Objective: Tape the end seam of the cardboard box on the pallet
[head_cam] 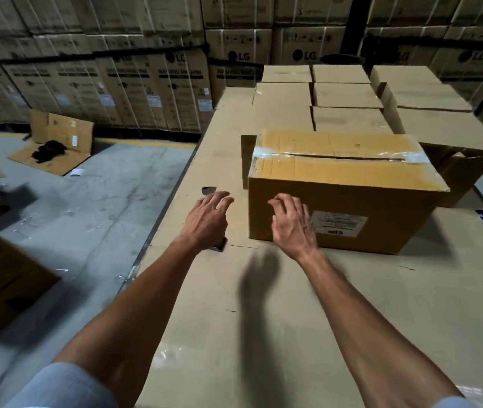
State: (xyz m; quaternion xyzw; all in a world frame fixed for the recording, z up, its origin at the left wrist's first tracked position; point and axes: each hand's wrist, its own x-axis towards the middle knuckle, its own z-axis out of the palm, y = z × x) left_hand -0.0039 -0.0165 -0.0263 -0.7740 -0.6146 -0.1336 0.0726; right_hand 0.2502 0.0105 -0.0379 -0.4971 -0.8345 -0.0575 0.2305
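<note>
On the cardboard-covered counter [263,319] ahead of me sits the cardboard box [343,201], its long side facing me and a white label [339,223] on that side toward the right. Clear tape [337,156] runs along its top seam, with bunched ends at both edges. Both my hands are stretched out empty, fingers spread and loosely curled. My left hand [207,219] hovers over the counter just beside the box's near left corner, apart from it. My right hand [291,225] is in front of the box's near face, left of the label; I cannot tell whether its fingertips touch the cardboard. Behind the box stand smaller sealed cartons [343,95] in rows. Off to the left, flattened cardboard [54,142] lies on the grey floor [87,201], and stacked cartons [146,78] marked LG line the back wall.
</note>
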